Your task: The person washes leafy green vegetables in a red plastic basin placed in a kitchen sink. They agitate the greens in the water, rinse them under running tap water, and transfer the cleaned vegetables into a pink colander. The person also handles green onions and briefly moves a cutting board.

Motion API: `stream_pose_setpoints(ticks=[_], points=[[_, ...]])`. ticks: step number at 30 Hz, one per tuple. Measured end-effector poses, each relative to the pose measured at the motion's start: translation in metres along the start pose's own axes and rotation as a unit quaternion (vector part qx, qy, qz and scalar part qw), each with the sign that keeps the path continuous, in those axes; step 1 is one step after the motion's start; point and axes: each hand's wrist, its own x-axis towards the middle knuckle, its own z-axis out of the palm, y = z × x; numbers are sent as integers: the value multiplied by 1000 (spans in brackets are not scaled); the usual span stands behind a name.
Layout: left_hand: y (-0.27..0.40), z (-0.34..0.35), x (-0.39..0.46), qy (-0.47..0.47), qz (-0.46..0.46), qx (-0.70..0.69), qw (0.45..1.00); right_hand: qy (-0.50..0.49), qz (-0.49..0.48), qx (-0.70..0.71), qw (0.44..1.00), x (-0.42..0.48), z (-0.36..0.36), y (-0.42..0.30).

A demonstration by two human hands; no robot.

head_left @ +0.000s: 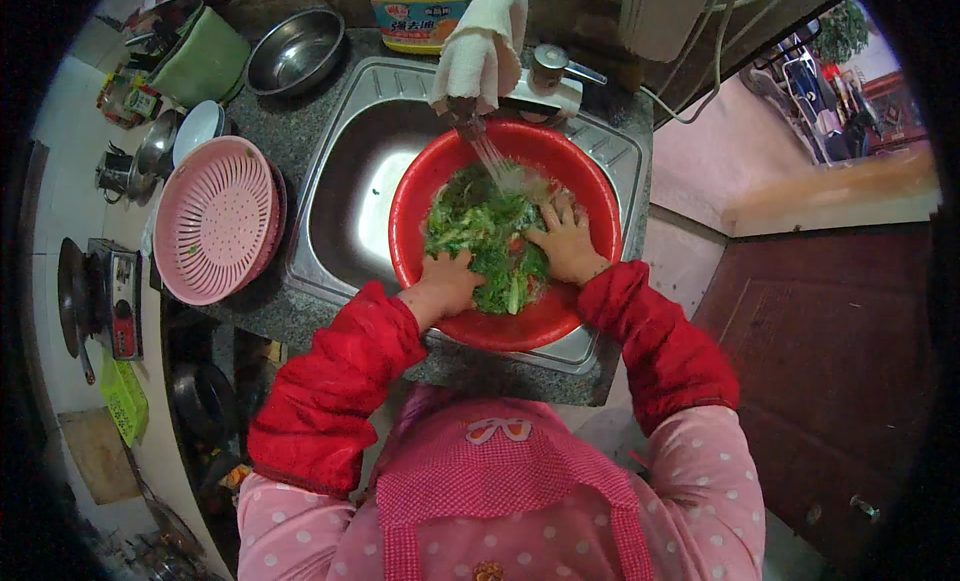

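A red plastic basin (510, 333) rests over the right part of a stainless steel sink (352, 168). Leafy green vegetables (480, 232) fill its middle, wet and partly under water. From the faucet (461, 108), wrapped in a white cloth (484, 44), water runs into the basin's far side. My left hand (448, 282) reaches over the near left rim, its fingertips among the leaves. On the right, my right hand (564, 239) lies on the greens with fingers spread. Whether either hand grips any leaves cannot be told, as the fingertips are partly hidden.
Left of the sink, a pink plastic colander (217, 221) stands on the stone counter (300, 311). Behind it are a steel bowl (295, 52) and a light green container (202, 59). A yellow jug (418, 14) stands behind the faucet. A dark red door (817, 371) is at the right.
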Motion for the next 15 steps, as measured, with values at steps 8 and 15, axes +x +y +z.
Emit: stream_pose_setpoints(ticks=[8,15], points=[[-9,-10,0,18,-10,-8,1000,93,26,-10,995,25,18,8],[-29,-11,15,154,81,-230,958,187,-58,156,968,23,-37,12]])
